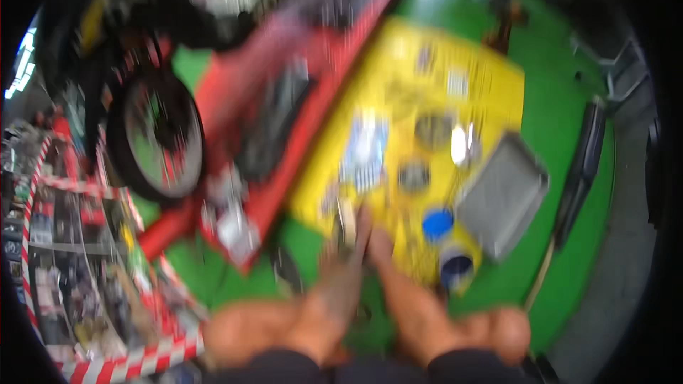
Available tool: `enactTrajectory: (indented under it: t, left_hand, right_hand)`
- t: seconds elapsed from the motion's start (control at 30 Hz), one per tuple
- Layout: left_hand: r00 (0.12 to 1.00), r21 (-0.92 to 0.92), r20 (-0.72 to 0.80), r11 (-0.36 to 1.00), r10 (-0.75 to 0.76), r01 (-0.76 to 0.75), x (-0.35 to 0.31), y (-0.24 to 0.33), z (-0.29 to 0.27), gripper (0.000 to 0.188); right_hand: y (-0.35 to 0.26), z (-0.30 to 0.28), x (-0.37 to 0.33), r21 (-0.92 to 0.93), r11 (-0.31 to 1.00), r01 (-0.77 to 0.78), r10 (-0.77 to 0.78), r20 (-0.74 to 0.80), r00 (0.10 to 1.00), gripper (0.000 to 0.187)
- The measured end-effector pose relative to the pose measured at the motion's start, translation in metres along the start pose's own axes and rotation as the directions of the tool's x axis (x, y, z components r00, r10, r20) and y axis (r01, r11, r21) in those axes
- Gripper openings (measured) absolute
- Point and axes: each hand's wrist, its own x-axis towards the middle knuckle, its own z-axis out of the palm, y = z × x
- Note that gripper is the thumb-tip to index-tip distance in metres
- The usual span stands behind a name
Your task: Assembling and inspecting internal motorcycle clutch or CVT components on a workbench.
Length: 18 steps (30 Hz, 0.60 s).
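- Evidently, the grey tray [503,199] lies at a slant over the right edge of the yellow sheet [491,75], partly on the green floor [562,92]; its broad grey inner face shows.
- The yellow can [468,252] is just below the tray's lower end, its round mouth facing up toward the camera; the inside looks dark blue, and I cannot tell what it holds.
- A round blue lid [437,224] lies just beside the can, on the side away from the tray's far end.
- A clear, bluish packet [366,149] lies on the sheet beyond the hands; glare and blur hide its contents.
- Two dark round parts [414,176] sit between the packet and the tray.
- Both forearms come up from the lower edge between the bent knees and converge, so the hands meet near the sheet's lower edge.
- The left hand [333,254] is angled forward and inward; a pale curved piece [347,220] shows at its fingertips. Whether those fingers pinch it, I cannot tell through the blur.
- The right hand [378,243] reaches forward just beside the left one, close to the piece; whether its fingers are spread or pressed together, I cannot tell.
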Motion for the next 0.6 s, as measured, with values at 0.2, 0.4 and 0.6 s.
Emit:
enactTrajectory:
  t: [0.2, 0.4, 0.6]
  left_hand:
    - [0.838, -0.051, 0.541, 0.992, -0.066, 0.111, -0.015, 0.007, 0.028, 0.039]
    - [0.752, -0.108, 0.647, 0.961, -0.125, 0.253, 0.014, 0.030, 0.001, 0.036]
    - [0.820, 0.044, 0.537, 0.977, -0.197, 0.207, 0.099, -0.002, -0.016, 0.031]
  right_hand:
    - [0.008, 0.008, 0.054, -0.524, 0.715, 0.463, -0.353, 0.302, 0.886, 0.043]
    - [0.019, -0.008, 0.037, -0.474, 0.629, 0.616, -0.531, 0.315, 0.786, 0.027]
    - [0.020, -0.017, -0.015, -0.305, 0.588, 0.749, -0.634, 0.402, 0.661, 0.028]
